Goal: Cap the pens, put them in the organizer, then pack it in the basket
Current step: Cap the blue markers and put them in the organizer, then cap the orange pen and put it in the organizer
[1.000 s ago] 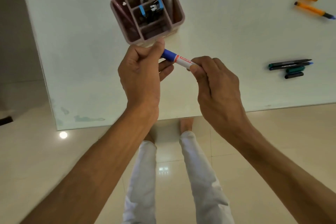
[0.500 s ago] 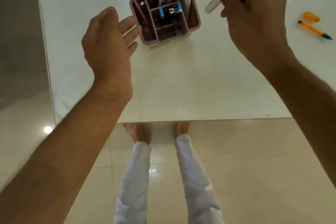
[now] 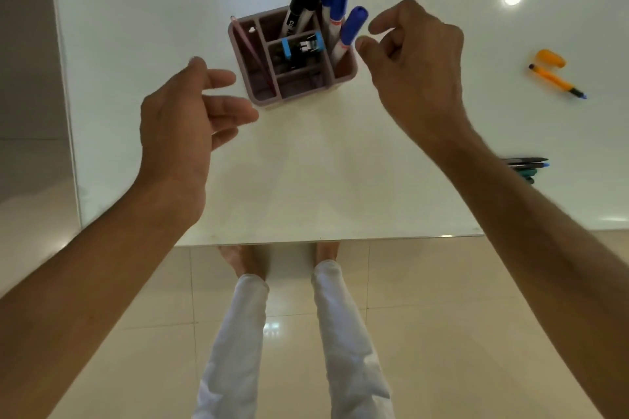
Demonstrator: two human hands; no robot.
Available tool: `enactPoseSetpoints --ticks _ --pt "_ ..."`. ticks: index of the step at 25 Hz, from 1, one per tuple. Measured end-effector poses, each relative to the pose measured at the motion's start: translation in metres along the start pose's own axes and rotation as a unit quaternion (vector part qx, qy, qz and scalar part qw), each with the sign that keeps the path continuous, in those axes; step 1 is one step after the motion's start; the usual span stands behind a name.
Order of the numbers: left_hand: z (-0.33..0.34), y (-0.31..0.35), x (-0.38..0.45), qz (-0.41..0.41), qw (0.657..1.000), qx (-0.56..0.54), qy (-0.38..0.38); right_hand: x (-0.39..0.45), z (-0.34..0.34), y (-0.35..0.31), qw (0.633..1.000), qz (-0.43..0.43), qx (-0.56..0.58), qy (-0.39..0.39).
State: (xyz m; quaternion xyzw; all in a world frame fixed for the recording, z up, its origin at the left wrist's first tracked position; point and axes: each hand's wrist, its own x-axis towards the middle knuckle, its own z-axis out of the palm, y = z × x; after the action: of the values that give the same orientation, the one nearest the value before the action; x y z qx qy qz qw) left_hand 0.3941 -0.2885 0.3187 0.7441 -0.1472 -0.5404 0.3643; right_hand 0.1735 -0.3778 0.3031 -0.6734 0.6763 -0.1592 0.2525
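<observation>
A pinkish divided organizer [image 3: 345,73] stands on the white table [image 3: 306,173]. Several capped markers stand in it, blue ones [image 3: 352,27] at the right and black ones [image 3: 299,0] at the back. A thin pink pencil [image 3: 250,48] leans in its left compartment. My right hand [image 3: 415,68] hovers just right of the nearest blue marker, fingers loosely curled, holding nothing. My left hand [image 3: 190,119] floats left of the organizer, fingers relaxed and empty. An uncapped orange pen [image 3: 556,82] lies at the right with its orange cap [image 3: 551,58] beside it.
A few dark pens [image 3: 526,167] lie at the right, partly hidden behind my right forearm. The table's near edge runs across the middle of the view, with tiled floor and my legs in white trousers [image 3: 238,350] below it.
My right hand brought the blue-capped marker down into the organizer's right compartment and let go of it. My left hand dropped lower and stays empty.
</observation>
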Motion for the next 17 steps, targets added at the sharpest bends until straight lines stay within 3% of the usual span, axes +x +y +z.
enactPoseSetpoints --ticks 6,9,13,17 --pt "0.044 0.012 -0.019 0.007 0.987 0.115 -0.111 -0.069 -0.038 0.035 0.998 0.062 0.022 -0.019" --pt "0.086 0.014 -0.028 0.021 0.967 0.181 -0.177 -0.119 -0.059 0.070 0.988 0.146 0.051 -0.022" --pt "0.149 0.004 -0.035 0.049 0.930 0.271 -0.243 -0.166 -0.086 0.116 0.965 0.251 0.073 -0.031" --pt "0.205 -0.016 -0.045 0.105 0.870 0.380 -0.296 -0.181 -0.126 0.164 0.946 0.317 0.066 0.027"
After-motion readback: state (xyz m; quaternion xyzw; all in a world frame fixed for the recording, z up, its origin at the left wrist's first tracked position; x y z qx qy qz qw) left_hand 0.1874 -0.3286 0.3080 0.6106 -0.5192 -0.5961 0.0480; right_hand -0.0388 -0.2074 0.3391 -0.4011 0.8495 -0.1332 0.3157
